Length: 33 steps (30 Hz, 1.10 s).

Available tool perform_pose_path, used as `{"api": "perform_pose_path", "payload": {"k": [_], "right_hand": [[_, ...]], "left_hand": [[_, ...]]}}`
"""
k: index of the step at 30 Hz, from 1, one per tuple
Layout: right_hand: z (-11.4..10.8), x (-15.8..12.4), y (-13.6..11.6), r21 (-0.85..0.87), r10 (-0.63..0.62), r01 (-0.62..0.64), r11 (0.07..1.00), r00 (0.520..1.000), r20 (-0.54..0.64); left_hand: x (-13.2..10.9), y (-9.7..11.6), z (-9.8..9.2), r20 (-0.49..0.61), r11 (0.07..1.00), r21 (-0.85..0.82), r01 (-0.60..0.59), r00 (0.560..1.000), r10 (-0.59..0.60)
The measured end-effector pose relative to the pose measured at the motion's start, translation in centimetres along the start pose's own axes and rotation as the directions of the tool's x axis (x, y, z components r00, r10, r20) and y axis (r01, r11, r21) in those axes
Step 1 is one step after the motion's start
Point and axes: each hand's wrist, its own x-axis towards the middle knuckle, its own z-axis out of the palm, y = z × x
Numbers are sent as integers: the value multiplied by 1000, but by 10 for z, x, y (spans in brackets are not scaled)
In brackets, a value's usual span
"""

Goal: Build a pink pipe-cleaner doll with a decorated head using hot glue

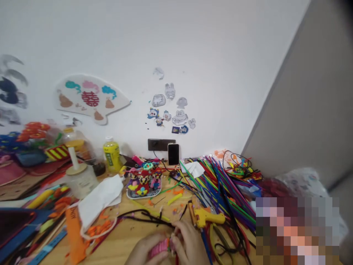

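At the bottom middle, my left hand [146,248] is closed around a small pink craft piece [159,248] with ridges like wound pipe cleaner. My right hand [190,241] pinches the other end of it, where orange, green and pale bits show. My fingers cover much of the piece. Black pipe cleaners [138,212] lie just beyond my hands, one running up to the right fingertips. Behind them, several finished little figures [143,177] in bright colours stand in a small tray [154,194]. Beside my right hand rests a yellow glue gun [209,217].
Many coloured pipe cleaners [220,184] are heaped at the right, with scissors [208,201] among them. A phone [173,154] leans against the wall. To the left are a white cloth [102,198], an orange strip [74,235], a glass jar [78,180] and a yellow bottle [111,154].
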Motion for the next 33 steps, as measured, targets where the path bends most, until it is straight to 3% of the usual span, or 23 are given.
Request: {"api": "perform_pose_path", "payload": {"k": [4, 9, 14, 19, 21, 23, 26, 29, 33], "right_hand": [[-4, 3, -5, 7, 67, -67, 998, 997, 31], [-4, 2, 2, 64, 185, -183, 981, 982, -30], [-3, -7, 10, 133, 235, -262, 956, 953, 190], [-27, 1, -5, 130, 100, -150, 980, 938, 332], [-31, 6, -17, 81, -32, -3, 997, 904, 426], [-25, 6, -29, 9, -139, 156, 988, 852, 504], [-5, 0, -41, -185, -150, 298, 937, 817, 557], [6, -3, -44, -252, -106, 305, 918, 802, 588], [-11, 11, -39, -79, -71, 132, 988, 848, 525]], "left_hand": [[-2, 8, -4, -47, 997, -36, 66, 997, -68], [0, 17, -5, -77, 993, -52, 105, 991, -109], [0, 15, -7, -160, 987, -34, 159, 974, -162], [0, 3, -19, -275, 976, -7, 216, 938, -210], [1, 0, -22, -303, 974, -9, 224, 928, -216], [1, 0, -23, -318, 976, -18, 219, 924, -213], [0, 3, -22, -323, 978, -37, 204, 924, -204], [-3, 6, -21, -331, 978, -68, 195, 921, -206], [-5, 6, -23, -348, 974, -131, 184, 911, -219]]}}
